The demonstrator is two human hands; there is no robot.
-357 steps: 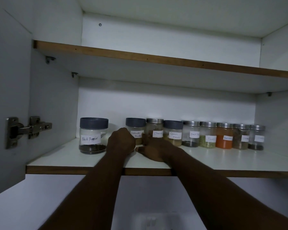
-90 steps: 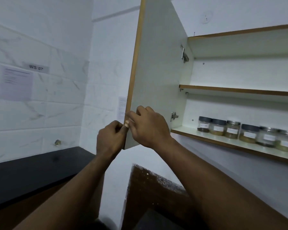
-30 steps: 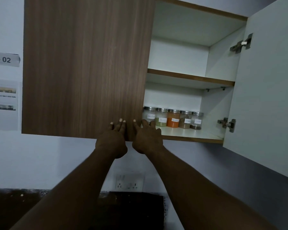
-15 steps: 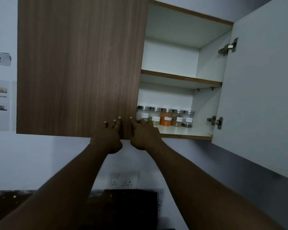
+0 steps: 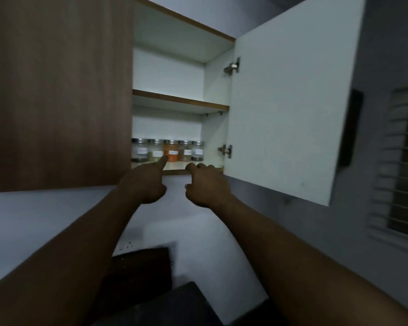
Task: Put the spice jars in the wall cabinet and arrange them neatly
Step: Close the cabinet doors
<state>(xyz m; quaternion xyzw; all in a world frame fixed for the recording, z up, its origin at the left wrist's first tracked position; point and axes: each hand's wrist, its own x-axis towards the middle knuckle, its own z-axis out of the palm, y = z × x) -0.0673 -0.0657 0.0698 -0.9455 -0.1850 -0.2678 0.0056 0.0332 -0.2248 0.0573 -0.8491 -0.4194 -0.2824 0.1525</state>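
Left hand (image 5: 143,184): index out toward spice jars (image 5: 167,150) on lower shelf (image 5: 174,166), rest curled, holding nothing. Right hand (image 5: 206,184): fingers (image 5: 194,167) curled, empty. Right door (image 5: 287,102) open.

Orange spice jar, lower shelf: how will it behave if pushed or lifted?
The orange spice jar looks like clear glass under a metal lid, so probably rigid, smooth and breakable. It seems filled nearly to the lid, so likely hefty for its size. Squat, it should slide rather than tip, though a sideways push would shove the neighbouring jars.
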